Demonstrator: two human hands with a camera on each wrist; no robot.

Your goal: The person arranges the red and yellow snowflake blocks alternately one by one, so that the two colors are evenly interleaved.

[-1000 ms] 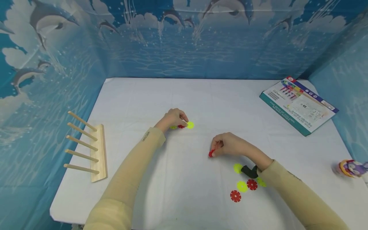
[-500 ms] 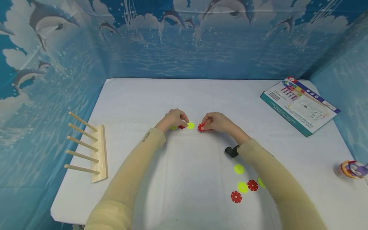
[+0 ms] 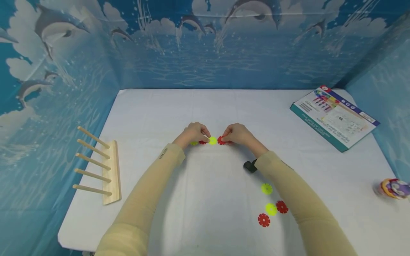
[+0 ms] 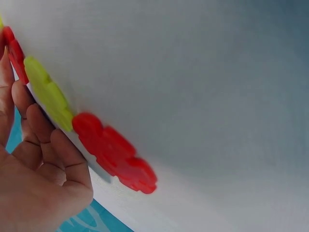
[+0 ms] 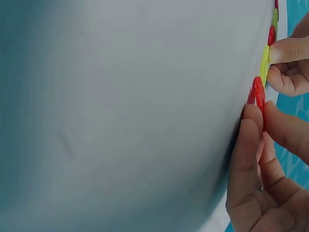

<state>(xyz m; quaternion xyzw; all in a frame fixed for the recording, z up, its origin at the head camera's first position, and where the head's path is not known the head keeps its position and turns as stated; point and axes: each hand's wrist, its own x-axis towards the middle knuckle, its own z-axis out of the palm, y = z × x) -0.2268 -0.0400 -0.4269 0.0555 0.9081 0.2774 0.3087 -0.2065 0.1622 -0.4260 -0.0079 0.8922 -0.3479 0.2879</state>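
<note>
In the head view my left hand (image 3: 194, 132) pinches a yellow notched disc (image 3: 213, 141) at the end of a row of red and yellow discs. Part of that row is hidden behind the hand. The left wrist view has a red disc (image 4: 113, 152) and a yellow disc (image 4: 48, 92) of the row joined edge to edge along the curled fingers. My right hand (image 3: 241, 135) pinches another red notched disc (image 3: 221, 140) between thumb and fingers. From the right wrist, this red disc (image 5: 259, 92) stands on edge, its rim right at the yellow disc (image 5: 264, 65).
Loose yellow discs (image 3: 267, 188) and red discs (image 3: 264, 220) lie by the right forearm. A wooden rack with several pegs (image 3: 110, 170) is at the left. At the right are a flat printed box (image 3: 334, 119) and a small purple-topped figure (image 3: 395, 188).
My right hand has carried its red disc left and away from me, up to the yellow disc's edge. The left hand has stayed in place, pinching the yellow disc.
</note>
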